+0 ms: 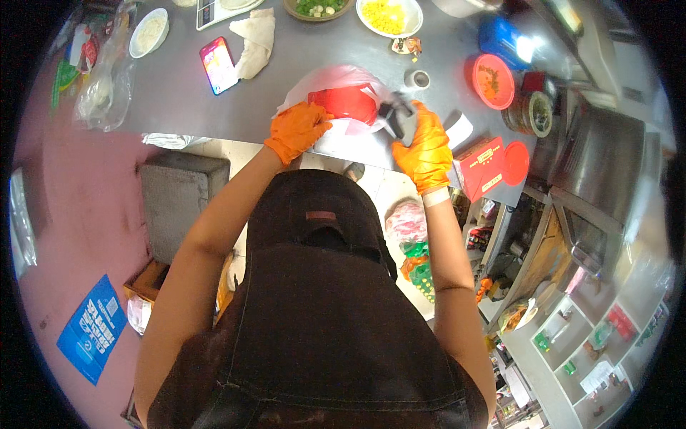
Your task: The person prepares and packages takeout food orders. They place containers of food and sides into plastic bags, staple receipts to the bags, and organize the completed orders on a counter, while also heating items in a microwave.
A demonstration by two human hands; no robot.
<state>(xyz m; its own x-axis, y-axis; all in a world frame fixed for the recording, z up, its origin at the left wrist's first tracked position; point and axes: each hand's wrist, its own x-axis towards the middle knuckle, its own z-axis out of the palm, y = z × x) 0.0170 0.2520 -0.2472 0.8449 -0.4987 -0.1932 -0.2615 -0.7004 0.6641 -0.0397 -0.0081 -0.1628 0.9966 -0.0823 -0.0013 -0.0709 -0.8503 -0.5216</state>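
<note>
A translucent plastic bag (304, 88) with a red item (351, 104) inside lies near the front edge of the steel table (177, 102). My left hand (299, 131), in an orange glove, grips the bag's near left edge. In my right hand (427, 147), also gloved, is a grey and black handheld tool (403, 120), blurred and too unclear to name exactly. Its front end is at the bag's right side; whether they touch is hidden. A small white roll (417, 80) stands just beyond my right hand, and a white paper strip (459, 128) is to its right.
A lit phone (218, 65) lies beside folded flatbread (256, 43) at left. Along the back are a bowl of chopped greens (320, 6) and a bowl of corn (383, 16). At right are a red tub (493, 81) and a red box (478, 167).
</note>
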